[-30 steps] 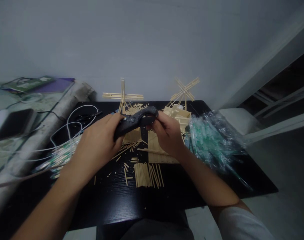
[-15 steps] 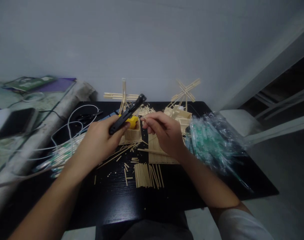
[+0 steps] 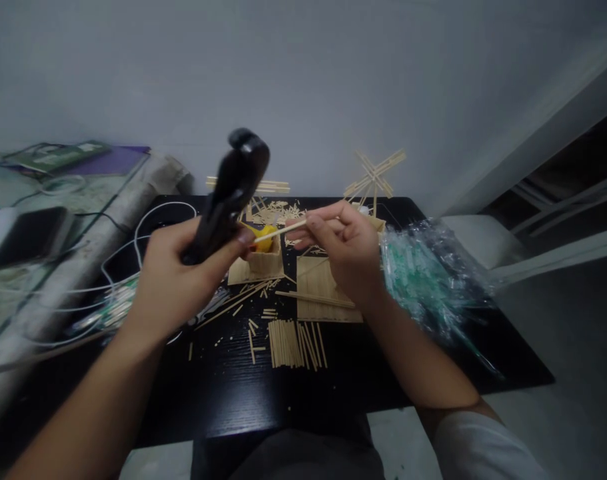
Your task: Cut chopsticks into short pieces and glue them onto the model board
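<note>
My left hand (image 3: 183, 267) is closed around a black handheld tool (image 3: 233, 180), which is raised and blurred, so its exact kind is unclear. Between the thumb and fingers of my right hand (image 3: 348, 247) is a thin wooden stick (image 3: 283, 231). The stick points left, its far end close to my left thumb. Behind that end, a yellow object (image 3: 266, 239) sits at a small box made of sticks (image 3: 263, 265). Below my right hand lies a flat panel of joined sticks (image 3: 318, 287).
A row of cut sticks (image 3: 286, 343) lies on the black table (image 3: 223, 407). Stick windmill blades (image 3: 374, 175) stand at the back right. Green-and-clear plastic packaging (image 3: 423, 280) covers the right side. White cables (image 3: 136, 233) and a phone (image 3: 28, 237) are at left.
The black tool has tilted more upright in my left hand. My right hand has shifted slightly right and turned, and the stick in it now shows, spanning toward my left hand.
</note>
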The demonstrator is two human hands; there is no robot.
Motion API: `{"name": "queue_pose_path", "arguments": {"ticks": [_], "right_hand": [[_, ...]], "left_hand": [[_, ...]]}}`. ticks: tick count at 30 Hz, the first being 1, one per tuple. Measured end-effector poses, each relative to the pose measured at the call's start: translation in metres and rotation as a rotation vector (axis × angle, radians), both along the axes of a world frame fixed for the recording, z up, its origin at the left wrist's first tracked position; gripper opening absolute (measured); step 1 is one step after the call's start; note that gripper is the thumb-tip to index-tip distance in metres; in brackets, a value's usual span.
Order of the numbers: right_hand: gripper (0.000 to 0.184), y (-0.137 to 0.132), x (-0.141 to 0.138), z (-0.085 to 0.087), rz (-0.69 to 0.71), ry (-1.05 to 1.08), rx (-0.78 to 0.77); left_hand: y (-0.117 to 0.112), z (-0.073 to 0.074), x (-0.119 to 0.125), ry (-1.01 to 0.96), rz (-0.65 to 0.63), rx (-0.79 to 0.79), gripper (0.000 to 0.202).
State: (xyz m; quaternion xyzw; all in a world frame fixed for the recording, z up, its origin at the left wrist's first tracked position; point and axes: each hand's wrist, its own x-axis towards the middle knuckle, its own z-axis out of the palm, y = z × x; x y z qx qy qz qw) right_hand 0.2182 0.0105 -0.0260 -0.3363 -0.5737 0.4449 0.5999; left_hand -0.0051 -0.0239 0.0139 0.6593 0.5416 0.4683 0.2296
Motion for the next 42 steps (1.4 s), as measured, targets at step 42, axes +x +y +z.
{"name": "queue_pose_path", "arguments": {"ticks": [42], "right_hand": [[0.01,0.015,0.008,-0.022,0.559,-0.396,-0.188]], "left_hand": [[0.02,-0.014,-0.011,-0.187,0.313,0.419,0.012]]}}
